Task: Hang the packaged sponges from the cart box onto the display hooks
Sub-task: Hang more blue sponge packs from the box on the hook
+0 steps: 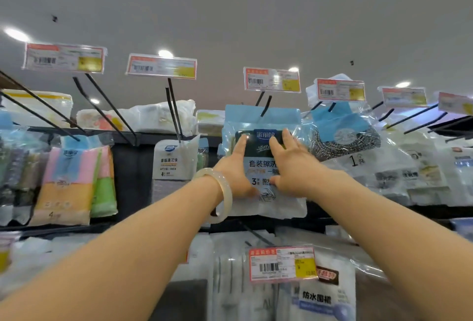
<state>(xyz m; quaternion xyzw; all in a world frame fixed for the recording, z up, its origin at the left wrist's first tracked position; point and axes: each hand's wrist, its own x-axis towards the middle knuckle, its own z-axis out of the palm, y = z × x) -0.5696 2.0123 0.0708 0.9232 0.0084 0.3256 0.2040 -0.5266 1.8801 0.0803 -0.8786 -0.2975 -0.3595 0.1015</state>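
Note:
A packaged sponge (263,157) with a light-blue header and dark sponges inside hangs on a black display hook (265,106) at the upper centre. My left hand (236,167), a pale bangle on its wrist, lies flat on the pack's left side with straight fingers. On the right side of the pack my right hand (289,164) presses with its fingers spread and the thumb on the lower front. The cart box is out of view.
Neighbouring hooks carry coloured sponge packs (69,182) at left, a white cleaning-block pack (171,159) and steel scourers (343,136) at right. Price tags (271,79) stick out above each hook. A lower row of packs and a tag (281,264) sits under my arms.

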